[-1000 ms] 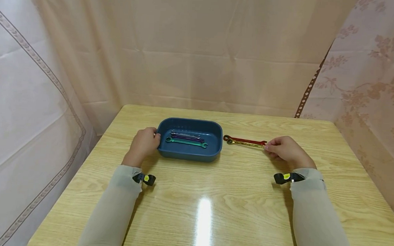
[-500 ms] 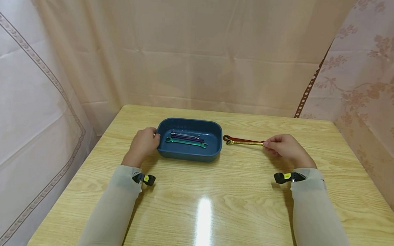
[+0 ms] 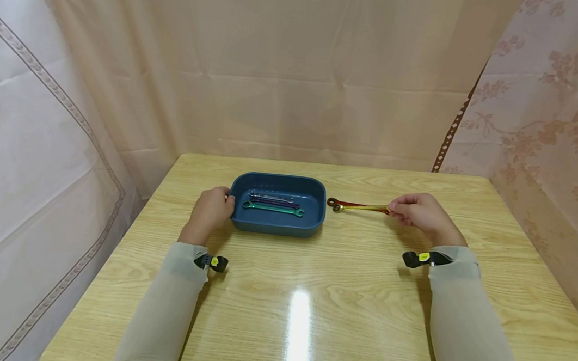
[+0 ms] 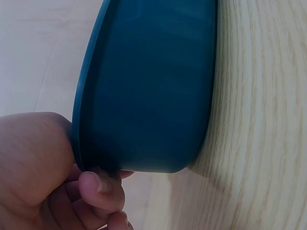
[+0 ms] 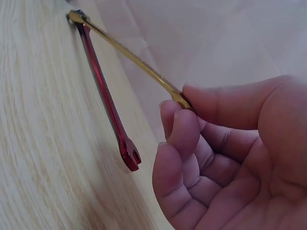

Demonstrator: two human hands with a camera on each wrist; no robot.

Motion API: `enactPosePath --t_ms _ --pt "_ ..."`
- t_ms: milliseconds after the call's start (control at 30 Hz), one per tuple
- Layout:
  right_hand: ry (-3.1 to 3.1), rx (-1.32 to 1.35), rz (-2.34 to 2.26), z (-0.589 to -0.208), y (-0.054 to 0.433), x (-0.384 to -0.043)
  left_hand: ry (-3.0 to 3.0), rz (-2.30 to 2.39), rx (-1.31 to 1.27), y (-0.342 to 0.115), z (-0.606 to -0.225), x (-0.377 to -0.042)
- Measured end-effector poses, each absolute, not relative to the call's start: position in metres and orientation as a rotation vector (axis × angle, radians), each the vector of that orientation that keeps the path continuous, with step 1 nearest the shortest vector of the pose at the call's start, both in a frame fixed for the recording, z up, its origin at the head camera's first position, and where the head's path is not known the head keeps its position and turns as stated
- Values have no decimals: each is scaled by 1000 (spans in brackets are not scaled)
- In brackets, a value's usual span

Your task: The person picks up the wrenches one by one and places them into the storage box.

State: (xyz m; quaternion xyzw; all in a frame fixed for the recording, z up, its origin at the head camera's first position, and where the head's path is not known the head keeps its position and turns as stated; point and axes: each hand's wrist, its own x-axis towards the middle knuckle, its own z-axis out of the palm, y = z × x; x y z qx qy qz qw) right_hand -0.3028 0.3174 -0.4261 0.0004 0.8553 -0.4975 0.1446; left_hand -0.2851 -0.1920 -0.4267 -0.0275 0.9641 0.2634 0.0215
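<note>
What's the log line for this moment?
left hand: holds blue bin; right hand: pinches raised end of gold wrench; red wrench: on table; in bin: green wrench, purple wrench, silver wrench

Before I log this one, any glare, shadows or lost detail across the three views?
Head: a bright glare streak on the table, with shadows along both sleeves; left wrist: dim, the tub dark with little surface detail; right wrist: gold wrench and red wrench both legible, with a soft shadow low on the table.
</note>
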Motion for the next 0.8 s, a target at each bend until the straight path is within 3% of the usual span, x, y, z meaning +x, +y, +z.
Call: enactPosePath --t_ms 800 --pt "2346 63 -1651 -422 323 -300 3008 810 -81 -191 -426 -284"
